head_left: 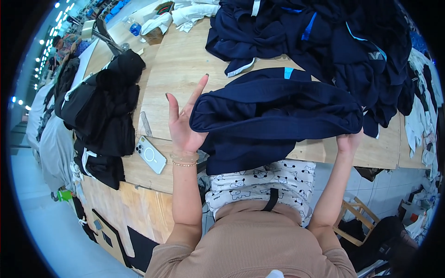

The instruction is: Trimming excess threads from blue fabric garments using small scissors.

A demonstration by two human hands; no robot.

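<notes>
A navy blue garment (pixel 273 123) is stretched sideways in front of me, its wide hemmed opening turned up toward me. Part of it hangs over the table's near edge. At its left end is my left hand (pixel 187 127), palm up against the cloth, with two digits stretched out and apart; the other fingers are hidden behind the fabric. My right hand (pixel 350 141) holds the right end of the opening, its fingers mostly covered by the cloth. A light blue patch shows on the garment's far side.
A large heap of navy garments (pixel 296 32) covers the far right of the wooden table (pixel 178 58). Stacked black garments (pixel 104 111) lie at left, near a phone (pixel 151 154) and a ruler (pixel 145 124). A wooden stool (pixel 357 220) stands at lower right.
</notes>
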